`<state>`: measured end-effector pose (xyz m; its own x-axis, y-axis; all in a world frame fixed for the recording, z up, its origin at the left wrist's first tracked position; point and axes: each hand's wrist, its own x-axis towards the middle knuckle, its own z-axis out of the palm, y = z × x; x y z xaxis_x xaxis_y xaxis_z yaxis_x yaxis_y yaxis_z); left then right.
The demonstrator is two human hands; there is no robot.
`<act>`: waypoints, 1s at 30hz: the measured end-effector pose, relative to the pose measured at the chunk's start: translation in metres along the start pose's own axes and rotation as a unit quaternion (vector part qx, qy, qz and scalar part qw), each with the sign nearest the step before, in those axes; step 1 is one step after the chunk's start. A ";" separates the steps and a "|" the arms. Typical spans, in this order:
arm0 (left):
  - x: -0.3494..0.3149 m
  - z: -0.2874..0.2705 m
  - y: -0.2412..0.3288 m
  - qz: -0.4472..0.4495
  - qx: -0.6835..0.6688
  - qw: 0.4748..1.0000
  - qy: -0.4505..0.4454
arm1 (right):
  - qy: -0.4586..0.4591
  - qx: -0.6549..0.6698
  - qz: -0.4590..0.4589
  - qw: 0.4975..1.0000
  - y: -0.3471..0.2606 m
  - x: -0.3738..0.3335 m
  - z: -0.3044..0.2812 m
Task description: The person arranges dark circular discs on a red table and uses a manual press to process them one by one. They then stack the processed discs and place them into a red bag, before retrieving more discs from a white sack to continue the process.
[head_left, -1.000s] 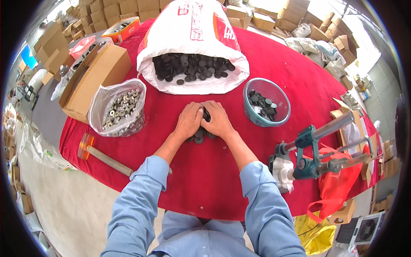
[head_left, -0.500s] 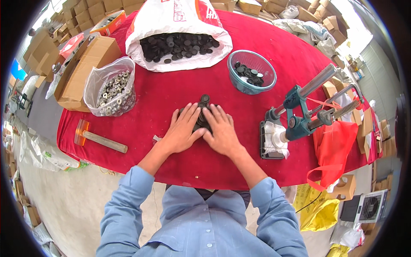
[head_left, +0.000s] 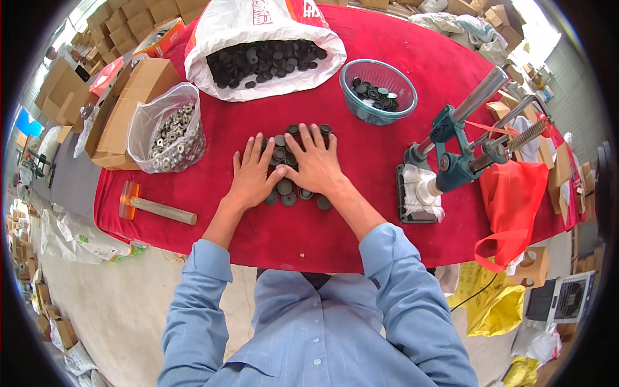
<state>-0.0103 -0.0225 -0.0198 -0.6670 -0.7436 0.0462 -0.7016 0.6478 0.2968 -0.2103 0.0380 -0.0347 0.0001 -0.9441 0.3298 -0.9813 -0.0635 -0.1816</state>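
Note:
Several black round discs (head_left: 284, 187) lie spread on the red tablecloth in front of me. My left hand (head_left: 250, 175) rests flat over the left side of them, its fingers stretched out. Over the right side lies my right hand (head_left: 317, 162), palm down, fingers spread apart. Both thumbs come close together above the middle of the discs. Some discs show between the hands, beyond the right fingertips and below the palms; others are hidden under them.
A white sack (head_left: 271, 87) of black discs lies at the back. Right of it stands a clear bowl (head_left: 377, 116) with more discs. A hand press (head_left: 445, 155) is on the right. Left are a plastic bag (head_left: 138, 138) of metal parts, a mallet (head_left: 161, 210) and a cardboard box (head_left: 138, 87).
The discs have gone from a heaped pile to a wider, flatter spread. My hands have moved apart, the left one to the left and the right one slightly away from me.

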 end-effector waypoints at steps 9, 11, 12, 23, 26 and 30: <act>-0.025 -0.007 0.038 0.025 0.045 0.995 -0.089 | -0.108 -0.003 0.120 0.987 0.016 -0.096 -0.057; -0.031 -0.007 0.039 0.032 0.045 0.994 -0.094 | -0.118 -0.011 0.105 0.987 0.004 -0.109 -0.062; -0.035 -0.007 0.040 0.041 0.052 0.994 -0.085 | -0.120 -0.010 0.100 0.988 -0.001 -0.113 -0.061; -0.043 -0.002 0.013 0.077 -0.033 0.995 0.045 | 0.005 0.096 0.049 0.994 0.011 -0.127 -0.061; -0.046 -0.010 0.010 0.067 -0.068 0.993 0.071 | 0.029 0.092 0.054 0.994 0.021 -0.135 -0.075; -0.040 -0.010 0.004 0.122 -0.109 0.980 0.110 | 0.028 0.124 0.054 0.990 0.027 -0.134 -0.082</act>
<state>0.0155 0.0082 -0.0110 -0.7214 -0.6043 0.3384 -0.4421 0.7779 0.4466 -0.2526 0.1891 -0.0075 -0.1199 -0.9310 0.3449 -0.8973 -0.0470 -0.4390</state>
